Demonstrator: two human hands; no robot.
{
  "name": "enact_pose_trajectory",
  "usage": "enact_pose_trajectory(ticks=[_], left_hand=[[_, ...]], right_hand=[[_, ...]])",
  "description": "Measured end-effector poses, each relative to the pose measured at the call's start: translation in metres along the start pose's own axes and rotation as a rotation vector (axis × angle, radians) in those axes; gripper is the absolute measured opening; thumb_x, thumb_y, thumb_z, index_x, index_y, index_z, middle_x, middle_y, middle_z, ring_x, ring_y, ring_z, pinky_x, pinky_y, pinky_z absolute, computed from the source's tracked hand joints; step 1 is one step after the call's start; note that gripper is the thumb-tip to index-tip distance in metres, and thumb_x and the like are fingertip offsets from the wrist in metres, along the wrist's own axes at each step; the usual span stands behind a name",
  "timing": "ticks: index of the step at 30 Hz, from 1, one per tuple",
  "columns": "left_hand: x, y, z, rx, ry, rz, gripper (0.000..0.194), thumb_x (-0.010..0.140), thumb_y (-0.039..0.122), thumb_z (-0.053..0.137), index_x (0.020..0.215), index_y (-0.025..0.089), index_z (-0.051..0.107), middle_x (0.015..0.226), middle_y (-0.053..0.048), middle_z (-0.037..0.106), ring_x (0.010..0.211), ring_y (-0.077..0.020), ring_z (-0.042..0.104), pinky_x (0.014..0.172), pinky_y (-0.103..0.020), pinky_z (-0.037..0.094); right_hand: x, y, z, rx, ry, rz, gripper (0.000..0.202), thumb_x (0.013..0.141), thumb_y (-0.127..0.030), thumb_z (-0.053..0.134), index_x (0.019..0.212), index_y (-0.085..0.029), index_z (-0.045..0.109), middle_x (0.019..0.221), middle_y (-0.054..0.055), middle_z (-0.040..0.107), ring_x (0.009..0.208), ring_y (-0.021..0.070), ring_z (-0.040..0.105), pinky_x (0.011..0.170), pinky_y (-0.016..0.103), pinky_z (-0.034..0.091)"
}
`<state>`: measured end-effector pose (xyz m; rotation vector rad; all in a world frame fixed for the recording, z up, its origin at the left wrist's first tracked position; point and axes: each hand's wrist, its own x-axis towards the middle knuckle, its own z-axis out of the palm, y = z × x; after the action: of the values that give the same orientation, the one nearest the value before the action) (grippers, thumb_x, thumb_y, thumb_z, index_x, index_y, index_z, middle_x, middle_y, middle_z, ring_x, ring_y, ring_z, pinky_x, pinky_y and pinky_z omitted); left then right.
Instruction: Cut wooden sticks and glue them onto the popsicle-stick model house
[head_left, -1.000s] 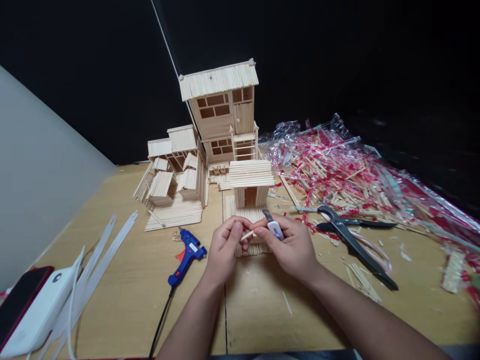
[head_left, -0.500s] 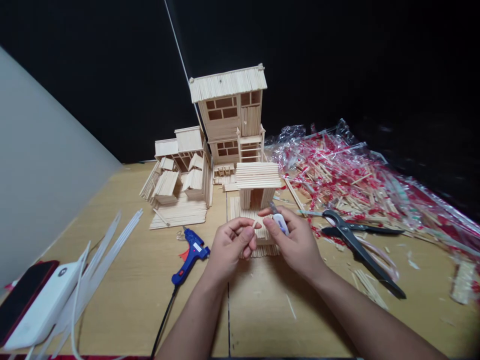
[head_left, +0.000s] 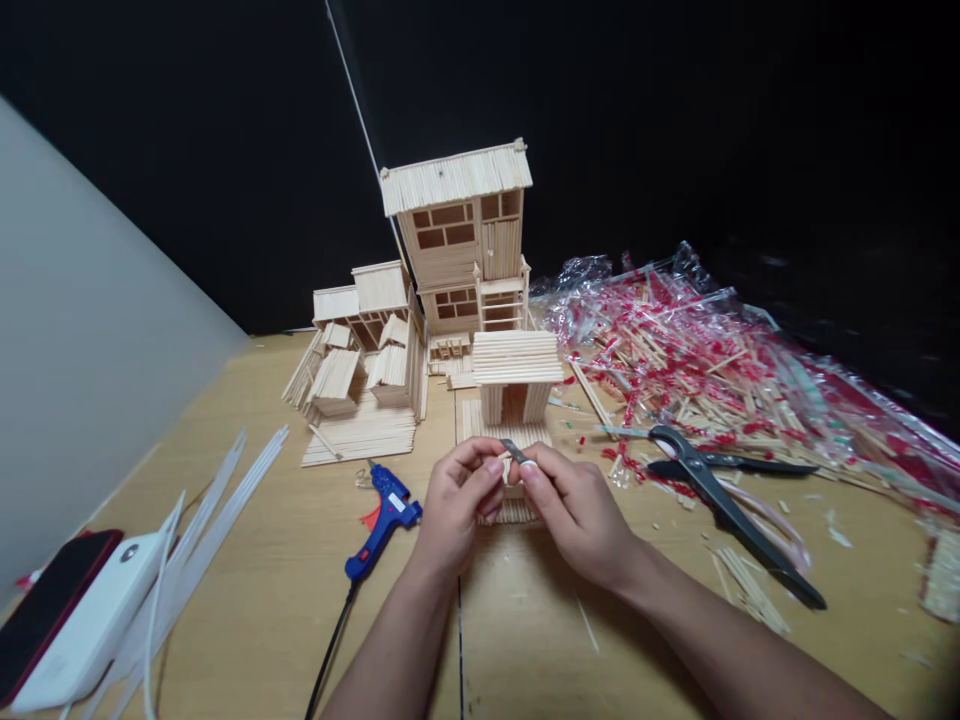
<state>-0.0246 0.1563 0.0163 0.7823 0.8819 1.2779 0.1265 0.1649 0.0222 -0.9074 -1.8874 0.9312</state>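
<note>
My left hand (head_left: 457,505) pinches a short piece of wooden stick (head_left: 507,467) between thumb and fingers, most of it hidden. A small utility knife (head_left: 515,453) is in my right hand (head_left: 585,505), its blade lying against the stick near my left fingertips. Both hands meet just in front of a small stick-built hut (head_left: 516,358), covering part of its slatted base. To the left of my left hand lies a blue hot glue gun (head_left: 385,520) with its cord running toward me.
A tall stick house (head_left: 450,230) and a walled stick courtyard model (head_left: 360,435) stand behind. Right are wrappers with loose sticks (head_left: 660,350), black-handled shears (head_left: 739,520) and cut sticks (head_left: 750,590). Left are glue sticks (head_left: 251,480), a white box (head_left: 94,620) and a phone (head_left: 56,600).
My right hand has turned and moved closer to my left, bringing the knife blade onto the wooden stick. The view has shifted slightly.
</note>
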Motion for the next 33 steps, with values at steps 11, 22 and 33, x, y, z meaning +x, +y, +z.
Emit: enact_pose_trajectory(ticks=[11,22,33], left_hand=[[0.001,-0.001,-0.004,0.063,-0.003,0.067,0.026,0.079,0.038,0.075,0.088,0.015,0.069,0.055,0.007,0.045,0.041,-0.0023,0.029,0.040,-0.016,0.026],[0.002,-0.003,-0.009,0.092,0.018,0.092,0.026,0.080,0.039,0.074,0.090,0.015,0.070,0.051,0.008,0.042,0.041,-0.0034,0.029,0.042,-0.017,0.024],[0.001,-0.004,-0.002,0.008,0.053,0.051,0.031,0.072,0.040,0.081,0.081,0.015,0.066,0.051,0.006,0.051,0.038,-0.0020,0.030,0.038,-0.016,0.023]], right_hand=[[0.002,-0.002,-0.005,-0.019,0.035,0.025,0.026,0.102,-0.031,0.038,0.085,-0.020,0.055,0.058,-0.005,0.044,0.049,0.0117,0.043,0.052,0.025,0.032],[0.006,0.000,-0.016,-0.224,-0.038,-0.032,0.027,0.101,-0.029,0.038,0.084,-0.020,0.057,0.064,-0.001,0.055,0.056,0.0141,0.052,0.056,0.026,0.033],[0.002,-0.002,-0.004,-0.052,-0.052,-0.009,0.027,0.102,-0.029,0.037,0.083,-0.020,0.054,0.064,-0.003,0.051,0.056,0.0130,0.048,0.056,0.026,0.034]])
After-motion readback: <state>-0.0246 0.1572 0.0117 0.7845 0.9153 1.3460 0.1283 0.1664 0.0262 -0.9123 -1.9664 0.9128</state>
